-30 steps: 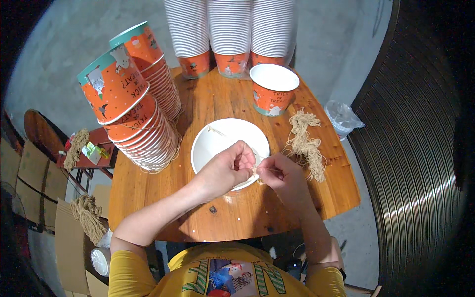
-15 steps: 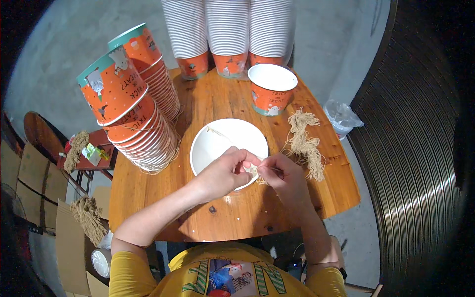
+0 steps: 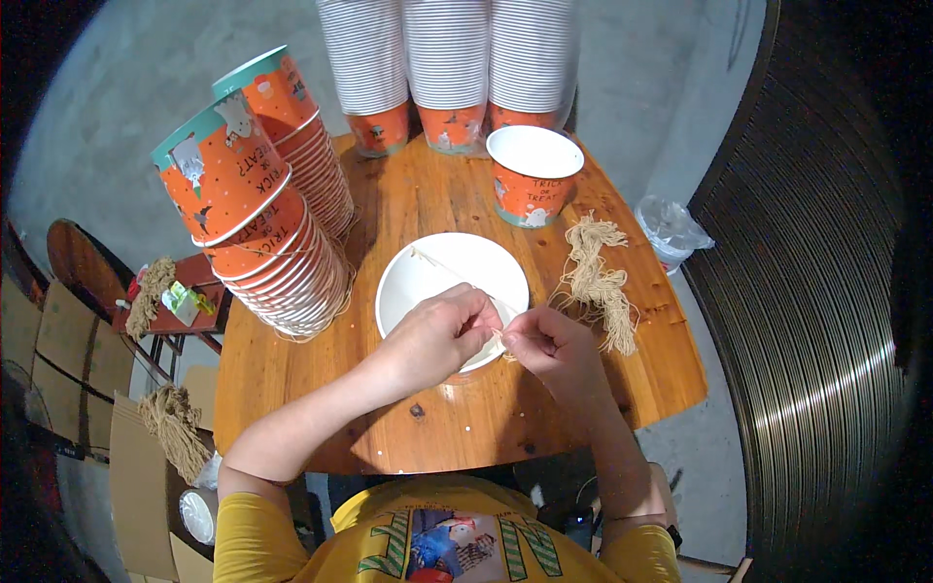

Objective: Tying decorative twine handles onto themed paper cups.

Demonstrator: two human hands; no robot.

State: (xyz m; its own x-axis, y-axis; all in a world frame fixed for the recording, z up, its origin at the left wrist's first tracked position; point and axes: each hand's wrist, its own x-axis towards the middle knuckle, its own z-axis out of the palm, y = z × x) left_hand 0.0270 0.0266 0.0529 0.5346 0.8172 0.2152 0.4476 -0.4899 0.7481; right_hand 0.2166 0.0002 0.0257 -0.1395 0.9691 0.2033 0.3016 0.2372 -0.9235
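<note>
A white-lined paper bucket (image 3: 400, 291) stands mouth-up before me on the wooden table. A beige cord (image 3: 449, 270) runs across its mouth from the far left rim to the near right rim. At that near right rim my left hand (image 3: 435, 332) has its fingers closed in a pinch on the cord. My right hand (image 3: 552, 340) pinches the cord just beside it, fingertips almost meeting the left ones. Small loops of cord show between the two hands; how they are twisted is too small to tell.
To the right lies a bundle of beige cords (image 3: 595, 277). Behind it stands a single orange bucket (image 3: 533, 189). Nested orange buckets (image 3: 233, 175) lean at the left. Tall wrapped bucket stacks (image 3: 447, 68) line the far edge. More cord bundles (image 3: 173, 428) hang off to the left.
My right hand has turned slightly and its fingers have shifted at the rim. The left hand stays nearly in place, and the bucket has moved very slightly right.
</note>
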